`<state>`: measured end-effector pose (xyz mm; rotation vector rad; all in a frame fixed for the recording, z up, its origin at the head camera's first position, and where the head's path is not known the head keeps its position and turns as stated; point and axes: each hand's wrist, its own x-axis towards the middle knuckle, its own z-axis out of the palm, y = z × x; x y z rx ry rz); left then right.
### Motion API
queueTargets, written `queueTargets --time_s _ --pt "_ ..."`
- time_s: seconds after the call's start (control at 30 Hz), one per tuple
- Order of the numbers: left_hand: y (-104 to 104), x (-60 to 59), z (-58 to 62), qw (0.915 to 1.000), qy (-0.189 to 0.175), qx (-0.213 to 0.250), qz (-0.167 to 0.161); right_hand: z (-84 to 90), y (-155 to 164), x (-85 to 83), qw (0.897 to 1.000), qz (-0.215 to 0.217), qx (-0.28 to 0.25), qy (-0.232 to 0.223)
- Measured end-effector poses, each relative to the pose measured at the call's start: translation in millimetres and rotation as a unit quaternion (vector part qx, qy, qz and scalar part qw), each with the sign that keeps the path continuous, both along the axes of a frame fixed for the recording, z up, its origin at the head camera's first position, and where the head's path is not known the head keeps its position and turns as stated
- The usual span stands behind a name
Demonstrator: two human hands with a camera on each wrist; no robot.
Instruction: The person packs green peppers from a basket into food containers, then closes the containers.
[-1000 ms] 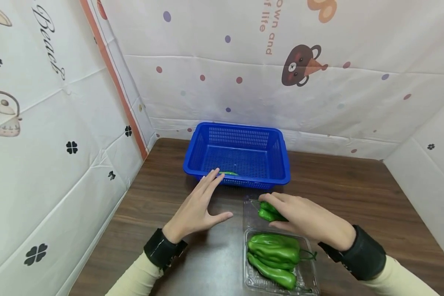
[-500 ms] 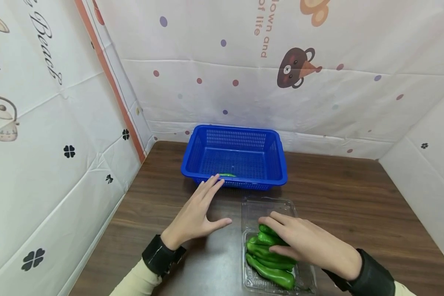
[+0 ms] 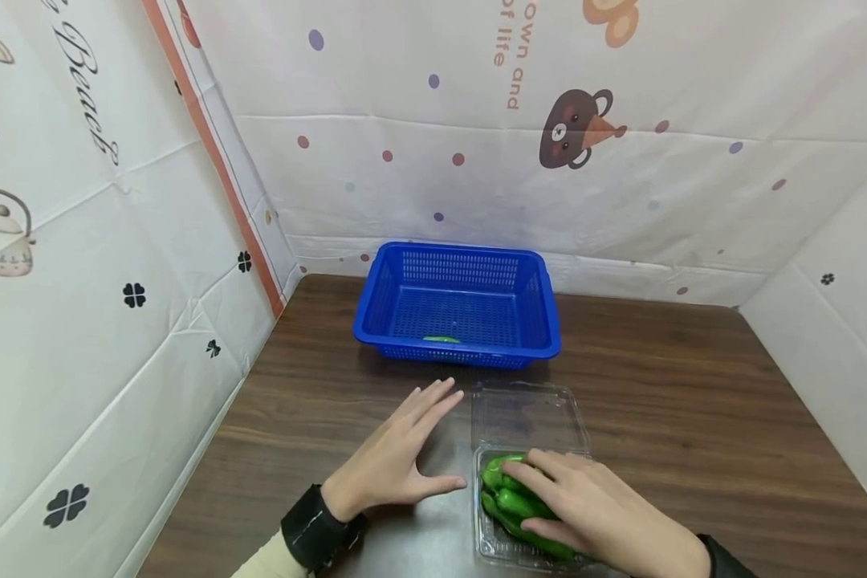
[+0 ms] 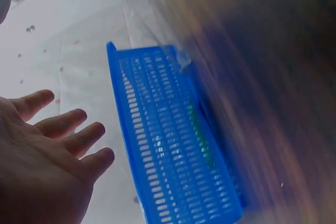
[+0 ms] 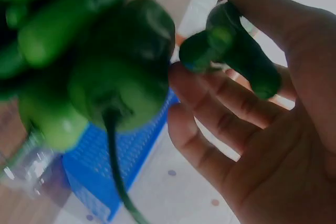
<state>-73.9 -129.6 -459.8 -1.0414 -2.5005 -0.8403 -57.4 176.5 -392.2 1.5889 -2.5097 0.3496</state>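
My right hand (image 3: 588,502) is over the clear plastic container (image 3: 479,522), gripping a green pepper (image 5: 247,59) between thumb and fingers. Beneath and beside it, several larger green peppers (image 5: 121,87) lie in the container, partly hidden by that hand in the head view. My left hand (image 3: 393,466) hovers to the left of the container with fingers spread and nothing held. In the left wrist view, the left hand's fingers (image 4: 86,135) are extended, beside the blue basket in this view.
Behind both hands stands a blue plastic basket (image 3: 462,353) with something green (image 3: 441,339) near its front wall. The container's clear lid (image 3: 527,413) lies folded back toward it. A printed white sheet (image 3: 433,144) encloses the brown wooden table (image 3: 665,385).
My right hand has moved down and nearer with the green pepper, from over the lid to the container of peppers. The left hand has shifted nearer and slightly right, away from the basket's front.
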Motion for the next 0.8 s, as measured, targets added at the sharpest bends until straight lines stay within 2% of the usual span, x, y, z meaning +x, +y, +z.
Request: queueTargets --time_s 0.13,0.33,0.4,0.6,0.8 --pt "5.2 5.3 -2.7 0.9996 -0.019 -0.015 -0.013 -5.6 0.1 9.0 1.000 -0.007 0.012 0.027" --pt "11.5 13.2 -6.8 0.9966 -0.064 -0.039 -0.036 -22.4 -2.0 15.8 0.991 0.013 0.004 0.135" --pt "12.6 14.7 -8.4 0.9959 -0.071 -0.041 -0.039 -28.8 -3.0 17.7 0.987 0.020 0.005 0.157" --pt "12.5 14.5 -12.2 0.9961 -0.068 -0.038 -0.041 -40.4 -5.4 19.8 0.982 0.024 0.012 0.187" --pt "12.4 14.6 -13.6 0.9962 -0.065 -0.039 -0.042 -45.9 -6.7 20.5 0.981 0.006 0.016 0.196"
